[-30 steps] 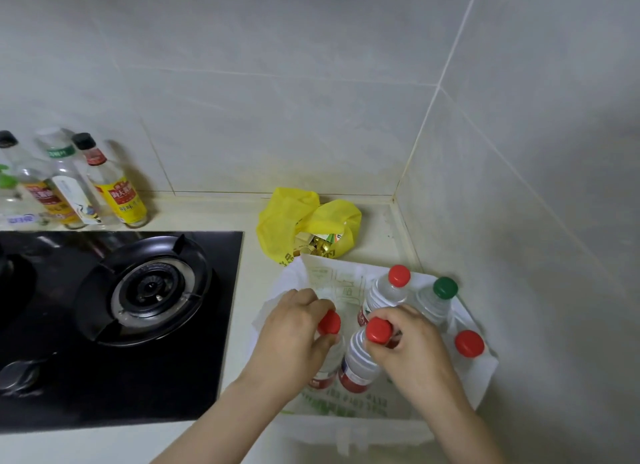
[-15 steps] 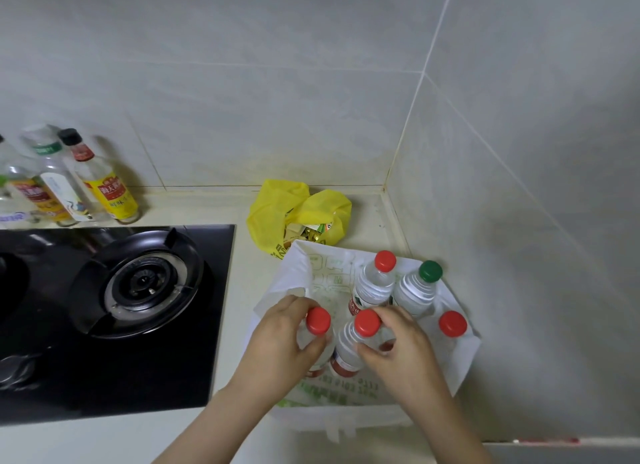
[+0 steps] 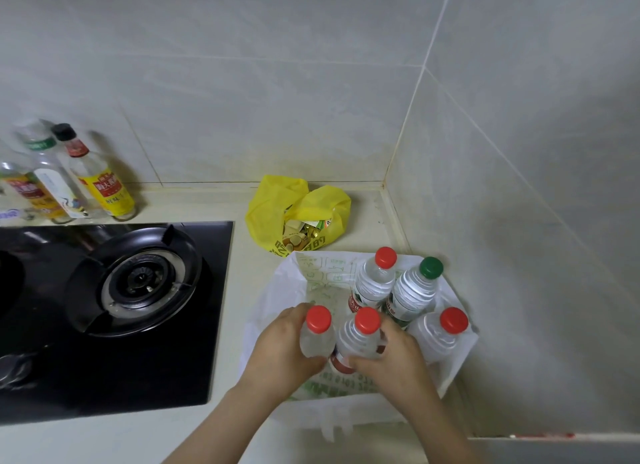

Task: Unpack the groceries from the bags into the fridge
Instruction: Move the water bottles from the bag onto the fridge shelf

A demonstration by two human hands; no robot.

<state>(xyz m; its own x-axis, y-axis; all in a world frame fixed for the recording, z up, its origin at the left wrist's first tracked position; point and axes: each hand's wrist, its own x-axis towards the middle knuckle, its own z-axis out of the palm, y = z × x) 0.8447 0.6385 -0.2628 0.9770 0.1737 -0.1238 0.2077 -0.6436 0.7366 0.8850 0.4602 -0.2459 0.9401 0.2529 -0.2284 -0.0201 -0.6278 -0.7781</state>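
Observation:
A white plastic bag [image 3: 294,283] lies spread open on the counter in the corner, with several water bottles standing in it. My left hand [image 3: 280,349] grips a red-capped bottle [image 3: 317,335] round its body. My right hand [image 3: 398,363] grips a second red-capped bottle [image 3: 360,335] right beside it. Behind them stand another red-capped bottle [image 3: 375,280] and a green-capped bottle [image 3: 415,290]. One more red-capped bottle [image 3: 443,332] stands at the right. A yellow bag [image 3: 273,207] with small packets inside sits farther back.
A black gas hob [image 3: 138,283] fills the counter on the left. Condiment bottles [image 3: 100,183] stand against the back wall at the far left. Tiled walls close the corner behind and to the right of the bags.
Both hands have slid down from the bottle caps to the bottle bodies. The two held bottles now stand close together and a little higher.

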